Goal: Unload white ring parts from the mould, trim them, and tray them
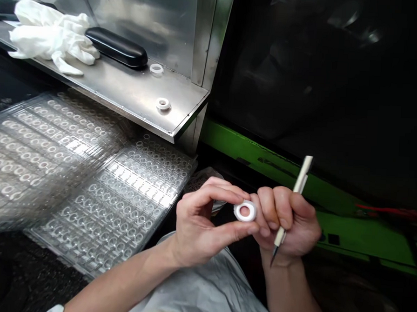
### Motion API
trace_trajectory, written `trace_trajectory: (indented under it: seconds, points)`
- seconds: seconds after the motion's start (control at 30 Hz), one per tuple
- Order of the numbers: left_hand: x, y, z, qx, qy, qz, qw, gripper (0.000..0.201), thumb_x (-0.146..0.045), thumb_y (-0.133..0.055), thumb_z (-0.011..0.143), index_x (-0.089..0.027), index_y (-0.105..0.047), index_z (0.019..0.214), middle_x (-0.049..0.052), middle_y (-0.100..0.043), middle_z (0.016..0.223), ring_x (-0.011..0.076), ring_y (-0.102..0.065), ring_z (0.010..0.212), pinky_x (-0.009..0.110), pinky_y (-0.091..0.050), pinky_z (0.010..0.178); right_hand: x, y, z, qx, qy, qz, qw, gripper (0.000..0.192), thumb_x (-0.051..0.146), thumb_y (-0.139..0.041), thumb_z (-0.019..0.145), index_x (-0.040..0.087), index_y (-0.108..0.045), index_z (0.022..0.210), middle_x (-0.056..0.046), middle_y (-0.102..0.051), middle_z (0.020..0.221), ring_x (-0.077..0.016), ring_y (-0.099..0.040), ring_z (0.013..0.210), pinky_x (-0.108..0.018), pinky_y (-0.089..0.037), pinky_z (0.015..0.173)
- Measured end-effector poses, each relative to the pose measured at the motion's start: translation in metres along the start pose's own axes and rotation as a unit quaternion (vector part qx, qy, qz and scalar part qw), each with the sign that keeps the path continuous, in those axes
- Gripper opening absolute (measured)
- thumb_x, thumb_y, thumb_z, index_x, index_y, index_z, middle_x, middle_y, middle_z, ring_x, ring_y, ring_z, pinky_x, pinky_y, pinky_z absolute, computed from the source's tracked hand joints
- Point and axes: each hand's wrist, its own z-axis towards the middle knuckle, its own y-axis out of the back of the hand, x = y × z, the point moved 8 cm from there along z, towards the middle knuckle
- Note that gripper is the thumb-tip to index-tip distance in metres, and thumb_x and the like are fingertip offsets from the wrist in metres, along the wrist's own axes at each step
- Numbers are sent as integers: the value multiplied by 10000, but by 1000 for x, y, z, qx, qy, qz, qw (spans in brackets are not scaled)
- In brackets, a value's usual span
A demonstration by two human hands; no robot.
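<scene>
Between the thumb and fingers of my left hand [205,216] is a small white ring [251,214], its hole facing me. My right hand [289,220] is curled around a slim cream tool with a dark pointed tip, like a deburring pen [301,177]; the point slants downward. The fingertips of the right hand are close against the ring's right side; whether they press on it I cannot tell. Both hands are held above my lap, over a light grey garment [204,291].
A metal shelf [128,89] carries white gloves [54,36], a black case [118,47], a white ring [156,69] and another white ring [163,104]. Below lie stacked clear trays [122,202] with rows of rings. At right is a green machine frame [250,151].
</scene>
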Motion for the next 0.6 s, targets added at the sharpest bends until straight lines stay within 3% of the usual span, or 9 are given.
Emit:
trace_trajectory:
  seconds: [0.23,0.33,0.4,0.47,0.53,0.6]
  points:
    - [-16,3,4,41,-80,74,993,479,29,-926,640,-101,-731,1058,123,-765,1004,220,-706,970,362,-591,862,5,12,-8,-40,2,-100,994,465,350,-546,974,182,-412,562,39,-376,527,-98,-386,477,-289,-413,597]
    - [-19,6,8,56,-101,102,988,490,39,-915,651,-101,-723,1079,125,-768,1024,218,-704,978,361,-593,862,8,33,-9,-68,-6,-151,986,441,348,-560,965,191,-469,563,25,-431,540,-125,-471,516,-289,-439,602]
    - [-19,10,9,58,-103,109,987,477,35,-903,673,-107,-726,1093,125,-769,1034,215,-707,986,352,-599,865,6,61,-9,-91,-45,-236,966,477,432,-560,955,219,-464,539,20,-456,529,-168,-560,575,-327,-514,677]
    - [-16,16,8,52,-86,113,988,454,15,-887,709,-127,-734,1112,128,-769,1059,211,-712,997,341,-605,870,4,99,-14,-123,-108,-386,908,502,546,-549,926,257,-488,520,30,-499,530,-181,-596,603,-349,-562,789]
    - [-10,30,3,26,-45,114,992,420,-29,-872,752,-162,-743,1128,126,-770,1091,205,-721,1007,326,-606,882,2,141,-29,-153,-181,-531,814,470,581,-581,878,267,-561,530,24,-554,543,-172,-578,554,-328,-568,783]
    - [3,56,-6,-27,24,110,993,375,-107,-873,779,-189,-753,1125,121,-774,1100,197,-735,996,306,-607,889,-4,186,-52,-176,-276,-621,712,430,575,-628,836,256,-634,548,-37,-614,561,-202,-582,502,-361,-559,670]
